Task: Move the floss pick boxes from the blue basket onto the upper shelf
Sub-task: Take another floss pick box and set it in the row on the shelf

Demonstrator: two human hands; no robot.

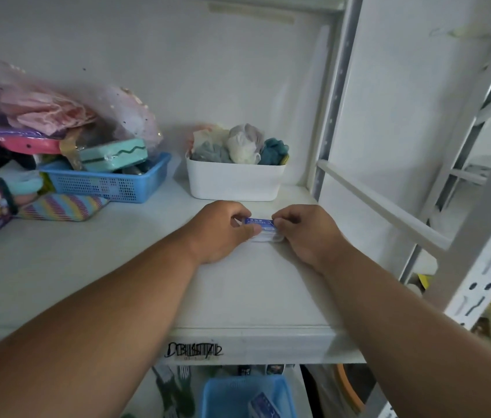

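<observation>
The upper shelf (pixel 93 279) is seen from above, its front lip running across the lower part of the view with a scrawled label (pixel 193 350) stuck on it. Open white surface is left between the hands and that lip, and more to the left as far as a striped pouch (pixel 60 207). On the right the board is bounded by a perforated white upright (pixel 333 95) and a slanted crossbar (pixel 380 203). A white tub (pixel 233 181) of rolled cloths stands just behind the hands; a blue perforated tray (pixel 108 184) piled with packets lies further left.

A floss pick box (pixel 261 225) — blue-labelled, with clear plastic below — is held on the shelf between both hands. It is pinched at its left end by the curled fingers and thumb of the left hand (pixel 218 232) and at its right end by the curled fingers of the right hand (pixel 304 233). Only a narrow strip of it is left showing.

Under the shelf, the blue basket (pixel 232 396) is partly visible — another floss pick box (pixel 264 406) lies inside it, tilted.
</observation>
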